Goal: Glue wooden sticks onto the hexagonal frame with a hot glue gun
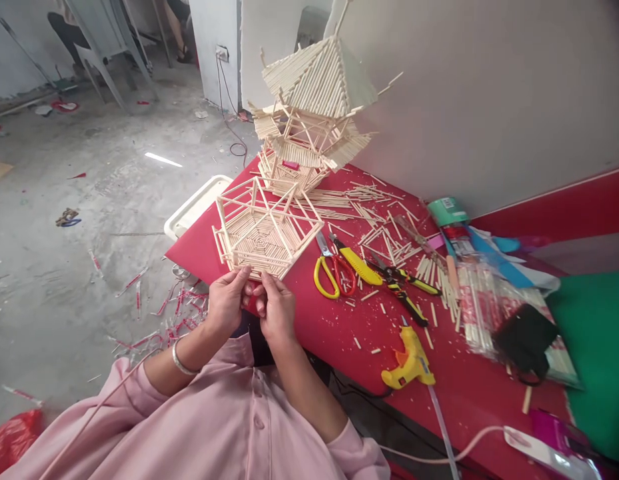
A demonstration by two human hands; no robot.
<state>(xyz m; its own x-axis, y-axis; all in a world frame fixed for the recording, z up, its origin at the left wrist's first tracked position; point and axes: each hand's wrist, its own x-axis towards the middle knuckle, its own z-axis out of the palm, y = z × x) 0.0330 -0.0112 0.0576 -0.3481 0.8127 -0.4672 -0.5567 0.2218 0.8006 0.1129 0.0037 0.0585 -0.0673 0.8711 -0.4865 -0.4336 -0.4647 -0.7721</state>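
Observation:
A six-sided frame of pale wooden sticks (262, 233) with a floor of closely laid sticks lies at the near left of the red table. My left hand (228, 300) is closed at its near edge, thumb and forefinger pinched together. Close beside it, my right hand (278, 307) pinches the same edge in the same way. Whether a loose short stick is also between the fingers cannot be made out. Behind the frame stands a tiered pavilion model (314, 107) of the same sticks, with a sloping roof.
To the right lie scissors (334, 270), a yellow utility knife (358, 263), pliers (406, 293) and a yellow glue gun (409, 363). Loose sticks (384, 240) and bagged sticks (482, 307) cover the table's far side. A white stool (196, 203) stands left; wrappers (174, 310) litter the floor.

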